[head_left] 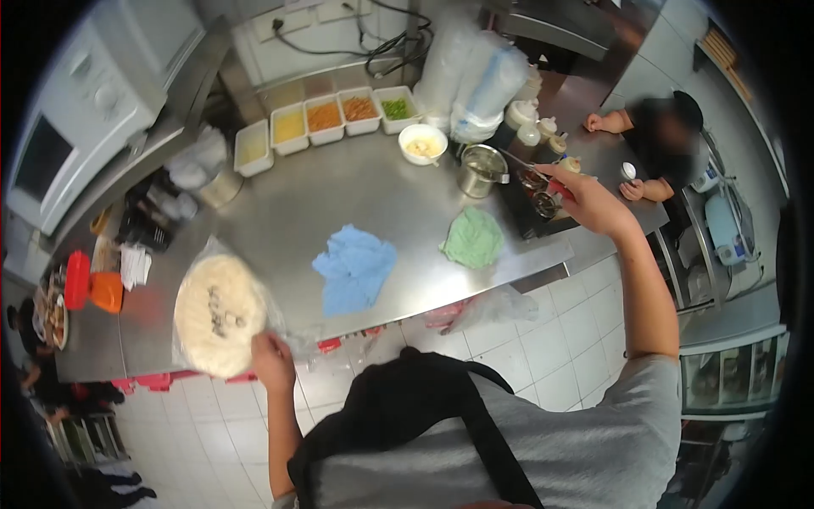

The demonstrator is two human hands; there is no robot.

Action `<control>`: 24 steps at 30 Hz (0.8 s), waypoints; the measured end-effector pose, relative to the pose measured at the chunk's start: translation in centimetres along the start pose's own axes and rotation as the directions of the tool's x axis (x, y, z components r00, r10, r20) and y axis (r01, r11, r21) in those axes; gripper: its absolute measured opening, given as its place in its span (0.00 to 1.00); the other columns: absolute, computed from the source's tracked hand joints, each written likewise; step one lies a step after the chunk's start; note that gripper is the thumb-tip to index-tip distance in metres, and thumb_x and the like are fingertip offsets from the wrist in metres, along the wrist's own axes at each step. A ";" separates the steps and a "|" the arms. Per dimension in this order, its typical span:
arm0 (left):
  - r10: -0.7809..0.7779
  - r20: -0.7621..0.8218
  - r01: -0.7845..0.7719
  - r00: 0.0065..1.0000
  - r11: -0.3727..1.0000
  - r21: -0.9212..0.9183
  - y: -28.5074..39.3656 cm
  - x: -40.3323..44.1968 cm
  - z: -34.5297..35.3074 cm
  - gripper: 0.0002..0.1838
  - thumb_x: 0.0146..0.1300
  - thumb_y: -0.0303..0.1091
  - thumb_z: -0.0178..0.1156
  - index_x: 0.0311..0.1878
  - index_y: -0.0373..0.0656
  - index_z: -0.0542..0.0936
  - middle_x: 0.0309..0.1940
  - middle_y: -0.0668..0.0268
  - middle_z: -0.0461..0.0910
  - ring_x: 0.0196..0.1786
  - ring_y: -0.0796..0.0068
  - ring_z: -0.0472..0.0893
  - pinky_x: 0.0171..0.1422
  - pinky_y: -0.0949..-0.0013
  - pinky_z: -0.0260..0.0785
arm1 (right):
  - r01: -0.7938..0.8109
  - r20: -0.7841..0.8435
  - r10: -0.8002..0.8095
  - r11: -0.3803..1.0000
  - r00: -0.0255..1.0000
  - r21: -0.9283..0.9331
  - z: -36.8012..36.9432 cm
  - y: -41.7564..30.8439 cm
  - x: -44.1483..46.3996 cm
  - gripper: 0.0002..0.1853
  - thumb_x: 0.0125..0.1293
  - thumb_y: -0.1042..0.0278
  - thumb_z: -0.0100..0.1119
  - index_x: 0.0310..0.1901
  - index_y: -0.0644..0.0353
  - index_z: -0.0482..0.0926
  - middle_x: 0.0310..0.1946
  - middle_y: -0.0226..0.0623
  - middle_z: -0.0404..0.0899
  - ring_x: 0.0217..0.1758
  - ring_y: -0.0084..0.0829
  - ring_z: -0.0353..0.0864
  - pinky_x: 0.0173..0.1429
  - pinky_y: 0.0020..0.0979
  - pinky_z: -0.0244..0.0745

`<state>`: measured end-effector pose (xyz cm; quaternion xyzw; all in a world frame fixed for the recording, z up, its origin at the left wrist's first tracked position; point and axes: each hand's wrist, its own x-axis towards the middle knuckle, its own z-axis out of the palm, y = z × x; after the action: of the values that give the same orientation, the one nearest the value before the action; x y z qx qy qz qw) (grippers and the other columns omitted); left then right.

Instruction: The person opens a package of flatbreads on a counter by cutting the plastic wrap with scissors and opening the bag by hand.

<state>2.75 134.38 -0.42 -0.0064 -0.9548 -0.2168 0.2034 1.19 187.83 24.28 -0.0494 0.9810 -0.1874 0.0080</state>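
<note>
one bag [219,327], its lettering [225,307] unclear

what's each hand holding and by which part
The left hand appears to grip the clear bag by its near right edge; the right hand holds a red-handled tool by its handle.

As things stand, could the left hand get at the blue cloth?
Probably yes: the blue cloth lies uncovered on the counter, with nothing standing between it and the left hand. That hand seems to grip the bag, though, so it may need to let go first.
</note>
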 end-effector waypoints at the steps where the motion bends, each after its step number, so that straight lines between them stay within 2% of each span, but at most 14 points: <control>1: -0.026 0.023 0.026 0.999 1.000 0.001 0.3 0.0 -0.2 0.03 0.55 0.24 0.53 0.32 0.38 0.69 0.28 0.55 0.69 0.35 0.51 0.72 0.38 0.55 0.64 | -0.003 -0.033 0.001 0.999 0.999 -0.051 -0.6 0.8 0.1 0.29 0.52 0.84 0.47 0.59 0.54 0.65 0.36 0.43 0.77 0.41 0.43 0.77 0.47 0.34 0.70; 2: -0.039 0.031 0.039 0.999 0.999 0.010 0.3 0.0 -0.1 0.04 0.55 0.24 0.53 0.32 0.38 0.69 0.29 0.54 0.70 0.35 0.51 0.72 0.38 0.55 0.64 | -0.006 -0.066 0.000 0.995 0.998 -0.103 -1.4 1.4 0.2 0.26 0.53 0.84 0.47 0.56 0.56 0.66 0.36 0.46 0.78 0.41 0.47 0.78 0.47 0.36 0.71; 3: -0.055 0.039 0.054 0.998 0.998 0.021 0.2 0.1 0.0 0.04 0.55 0.24 0.53 0.32 0.38 0.69 0.29 0.54 0.70 0.35 0.51 0.72 0.39 0.55 0.64 | -0.072 -0.107 0.057 0.987 0.993 -0.140 -2.7 1.6 0.1 0.19 0.54 0.82 0.47 0.49 0.57 0.66 0.36 0.50 0.79 0.42 0.53 0.77 0.44 0.42 0.71; 7: -0.028 0.052 0.025 0.998 0.999 0.046 0.7 0.7 -0.5 0.05 0.53 0.23 0.54 0.32 0.38 0.69 0.29 0.54 0.70 0.35 0.51 0.72 0.39 0.55 0.65 | -0.241 -0.190 0.186 0.913 0.964 -0.329 -7.4 3.9 -0.5 0.18 0.57 0.75 0.50 0.50 0.53 0.67 0.36 0.51 0.78 0.42 0.53 0.77 0.42 0.45 0.70; 10: -0.009 0.066 0.004 0.998 0.997 0.078 0.3 0.7 -0.2 0.05 0.53 0.24 0.55 0.32 0.38 0.69 0.30 0.54 0.70 0.34 0.51 0.72 0.39 0.56 0.65 | -0.165 -0.361 0.037 0.929 0.932 -0.331 -7.7 8.8 -0.5 0.15 0.58 0.74 0.51 0.48 0.50 0.70 0.34 0.48 0.79 0.39 0.51 0.78 0.40 0.47 0.71; 13: -0.048 0.105 0.037 0.993 0.994 0.101 0.5 0.7 -0.1 0.05 0.52 0.23 0.55 0.32 0.38 0.69 0.30 0.54 0.71 0.34 0.52 0.73 0.39 0.56 0.66 | -0.365 -0.378 0.191 0.805 0.906 -0.468 -7.4 10.6 -0.5 0.14 0.60 0.73 0.50 0.47 0.45 0.72 0.35 0.43 0.80 0.41 0.47 0.80 0.41 0.43 0.73; 16: -0.091 0.141 0.080 0.986 0.993 0.084 0.0 0.7 0.0 0.05 0.53 0.23 0.54 0.33 0.38 0.69 0.30 0.54 0.71 0.33 0.52 0.72 0.38 0.56 0.65 | -0.498 -0.409 0.313 0.707 0.857 -0.503 -6.0 14.0 0.6 0.13 0.58 0.72 0.52 0.45 0.45 0.74 0.34 0.43 0.81 0.39 0.45 0.81 0.40 0.44 0.74; 19: -0.050 0.172 0.028 0.984 0.991 0.129 -0.4 1.1 -0.2 0.04 0.54 0.24 0.54 0.33 0.37 0.69 0.29 0.53 0.70 0.33 0.51 0.72 0.38 0.55 0.65 | -0.433 -0.359 0.260 0.687 0.897 -0.584 -4.9 18.7 2.6 0.08 0.58 0.68 0.53 0.39 0.51 0.79 0.33 0.44 0.81 0.38 0.44 0.83 0.38 0.42 0.77; 21: -0.003 0.191 -0.025 0.982 0.989 0.143 -1.5 0.9 -0.1 0.04 0.55 0.24 0.53 0.32 0.37 0.69 0.29 0.52 0.70 0.33 0.50 0.72 0.38 0.54 0.65 | -0.456 -0.271 0.370 0.658 0.889 -0.599 -4.8 19.2 4.3 0.08 0.58 0.67 0.54 0.37 0.53 0.82 0.35 0.44 0.82 0.40 0.43 0.83 0.40 0.40 0.79; 22: 0.020 0.199 -0.050 0.980 0.987 0.151 -1.8 1.1 0.0 0.04 0.55 0.24 0.53 0.32 0.36 0.69 0.29 0.52 0.70 0.34 0.49 0.72 0.38 0.54 0.65 | -0.508 -0.342 0.376 0.643 0.861 -0.573 -4.8 17.9 4.7 0.08 0.58 0.67 0.56 0.35 0.55 0.84 0.36 0.44 0.82 0.41 0.42 0.83 0.42 0.38 0.79; 24: 0.027 0.233 -0.067 0.972 0.984 0.164 -2.1 1.2 -0.1 0.04 0.55 0.25 0.53 0.32 0.36 0.68 0.29 0.52 0.70 0.34 0.48 0.72 0.39 0.54 0.65 | -0.538 -0.362 0.399 0.665 0.842 -0.518 -3.5 19.7 6.0 0.07 0.54 0.69 0.59 0.34 0.58 0.84 0.36 0.44 0.83 0.41 0.42 0.84 0.43 0.38 0.79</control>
<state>1.52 132.30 -0.74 -0.0369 -0.9865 -0.1272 0.0963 -6.78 206.73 20.32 0.2268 0.9618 0.1378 -0.0673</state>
